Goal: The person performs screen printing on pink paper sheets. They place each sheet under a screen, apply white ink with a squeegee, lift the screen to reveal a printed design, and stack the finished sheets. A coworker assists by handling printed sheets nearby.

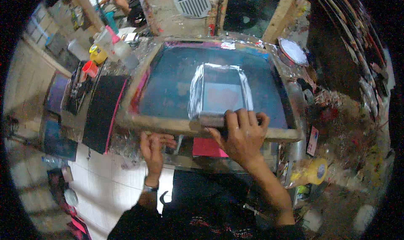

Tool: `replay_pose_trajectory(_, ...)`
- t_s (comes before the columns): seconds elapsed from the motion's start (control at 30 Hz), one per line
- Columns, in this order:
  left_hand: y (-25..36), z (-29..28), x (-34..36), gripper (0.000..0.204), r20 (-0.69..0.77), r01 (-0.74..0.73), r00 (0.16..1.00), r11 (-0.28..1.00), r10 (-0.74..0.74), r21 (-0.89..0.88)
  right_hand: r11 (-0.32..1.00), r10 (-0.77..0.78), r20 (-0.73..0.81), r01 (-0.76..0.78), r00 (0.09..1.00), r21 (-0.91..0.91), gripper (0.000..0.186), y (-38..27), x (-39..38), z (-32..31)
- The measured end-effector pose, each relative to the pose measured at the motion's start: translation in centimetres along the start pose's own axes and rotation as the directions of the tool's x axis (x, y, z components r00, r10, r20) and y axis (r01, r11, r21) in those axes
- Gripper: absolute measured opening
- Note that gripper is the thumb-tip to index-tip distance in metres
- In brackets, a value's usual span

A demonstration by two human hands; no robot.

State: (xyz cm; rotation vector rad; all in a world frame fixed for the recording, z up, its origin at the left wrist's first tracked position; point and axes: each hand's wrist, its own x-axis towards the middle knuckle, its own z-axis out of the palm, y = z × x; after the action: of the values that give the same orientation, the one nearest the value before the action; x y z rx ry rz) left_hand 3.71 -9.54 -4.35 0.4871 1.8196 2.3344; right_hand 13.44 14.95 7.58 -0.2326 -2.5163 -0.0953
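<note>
A wood-framed printing screen (pixel 168 124) lies on the bench before me, its blue-grey mesh (pixel 168 80) marked by streaks of white ink (pixel 196 90) around a pale rectangle. My right hand (pixel 244 132) grips a small squeegee (pixel 211 120) at the near end of that rectangle, close to the front rail. Just below the front rail, toward the left, my left hand (pixel 155 149) has its fingers stretched out and holds nothing visible. Between the hands, a red sheet (pixel 206 148) shows partly from under the frame.
To the left lies a black board (pixel 103 113) with a pink edge, near a red cup (pixel 89 68), a yellow container (pixel 97 54) and bottles. A round tub of white ink (pixel 292 52) stands at the back right. A tape roll (pixel 316 171) sits at the lower right.
</note>
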Motion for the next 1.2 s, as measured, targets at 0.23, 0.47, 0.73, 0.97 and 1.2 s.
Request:
replay_pose_trajectory(0.23,0.9,9.3,13.4,0.030,0.057,-0.412,0.908,0.856,0.416,0.312,0.995,0.025,-0.068,-0.032,0.997,-0.095,0.058,3.8,16.2,-5.9)
replay_pose_trajectory(0.47,-13.0,9.8,20.7,0.043,0.646,-0.715,0.655,0.045,0.393,0.698,0.981,0.162,-0.035,-0.165,0.986,-0.106,0.077,4.2,23.5,-9.3)
replay_pose_trajectory(0.73,-3.5,-2.3,12.7,0.041,-0.248,-0.080,0.904,0.708,0.348,0.702,0.981,0.190,0.044,-0.189,0.981,-0.041,0.084,7.4,27.7,-9.9)
replay_pose_trajectory(0.97,8.8,-14.2,13.0,0.057,-0.119,0.082,0.556,0.088,0.822,0.993,0.985,0.170,0.057,-0.169,0.984,-0.023,0.086,7.3,28.7,-10.0)
replay_pose_trajectory(1.2,-3.3,3.6,1.0,0.085,0.710,-0.653,0.666,0.282,-0.229,0.703,0.989,0.139,0.090,-0.143,0.986,0.033,0.090,8.5,29.8,-9.8)
